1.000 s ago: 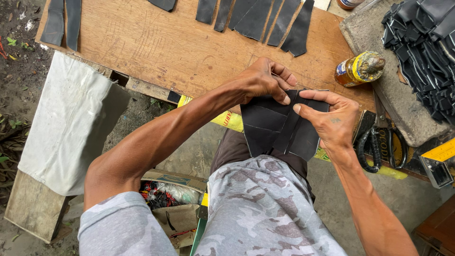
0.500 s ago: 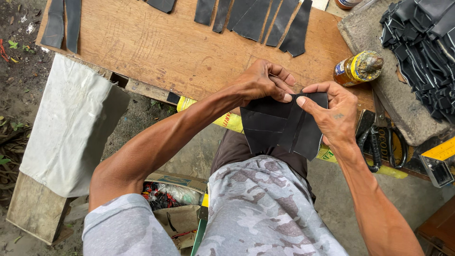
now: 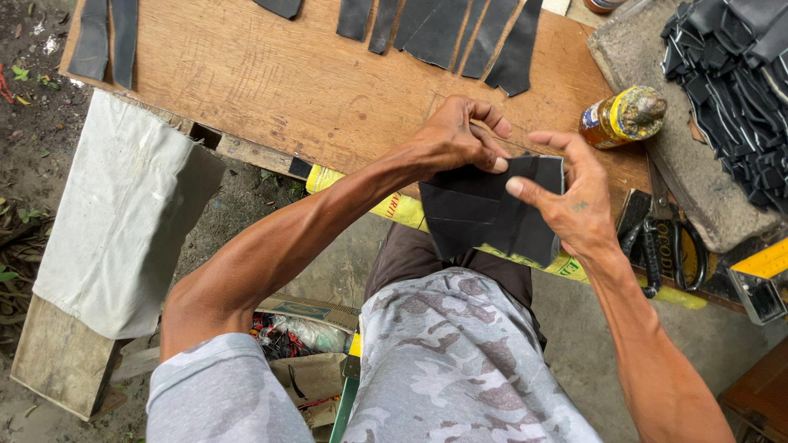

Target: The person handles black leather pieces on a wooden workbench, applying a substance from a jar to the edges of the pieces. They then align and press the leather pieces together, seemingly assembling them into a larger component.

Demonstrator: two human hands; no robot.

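I hold a black, flat piece of rubber-like sheet [image 3: 480, 212] in front of my lap, at the near edge of a wooden board [image 3: 287, 82]. My left hand [image 3: 455, 135] pinches its upper edge with fingers curled over it. My right hand [image 3: 566, 197] grips its right side, thumb pressed on the face and fingers spread behind. The sheet looks folded or layered, with seams running across it.
Several black strips [image 3: 460, 29] lie along the board's far edge, two more [image 3: 107, 37] at far left. A small yellow-labelled bottle [image 3: 620, 117] stands at right. A pile of black strips [image 3: 739, 74] rests on a stone slab. Scissors [image 3: 665, 242] lie by my right wrist. A grey cloth [image 3: 123, 213] hangs at left.
My right hand has shifted slightly, its fingers spreading wider on the sheet. The left hand keeps its pinch on the upper edge.
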